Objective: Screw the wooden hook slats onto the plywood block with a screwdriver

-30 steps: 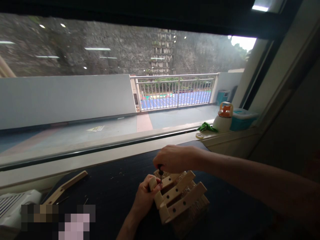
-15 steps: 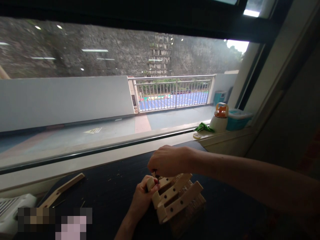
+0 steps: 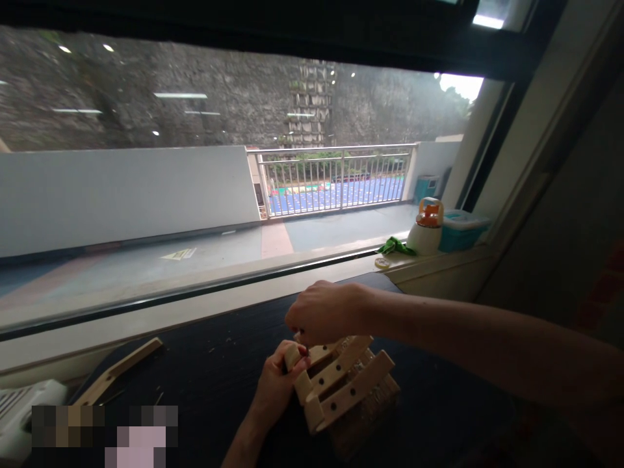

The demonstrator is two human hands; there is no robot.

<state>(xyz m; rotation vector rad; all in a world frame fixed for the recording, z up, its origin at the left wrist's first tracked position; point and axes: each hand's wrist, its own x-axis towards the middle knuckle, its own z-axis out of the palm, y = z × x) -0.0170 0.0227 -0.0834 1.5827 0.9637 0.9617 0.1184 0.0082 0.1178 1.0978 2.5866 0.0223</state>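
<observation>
Rack [image 3: 347, 394] sits over the table [image 3: 205, 390], near side, right of centre. Its bars [image 3: 351, 357] lie parallel, long axes near-left to far-right, thick ends pointing left. Nearest bars look seated; fastening at the far end, I judge, remains incomplete. My left hand [image 3: 277, 376] grips its left end; my right hand [image 3: 329, 312] is closed round a mostly hidden dark tool [image 3: 301, 335]. Another bar [image 3: 132, 359] lies loose at left.

The person's bare right arm [image 3: 448, 328] stretches in from the right, and the right hand [image 3: 322, 313] is near the worktop's [image 3: 209, 383] far edge, knuckles up, fingers folded underneath. Just below it, the left hand [image 3: 273, 380] curls inward, its bare forearm [image 3: 249, 429] slanting away from that edge.
</observation>
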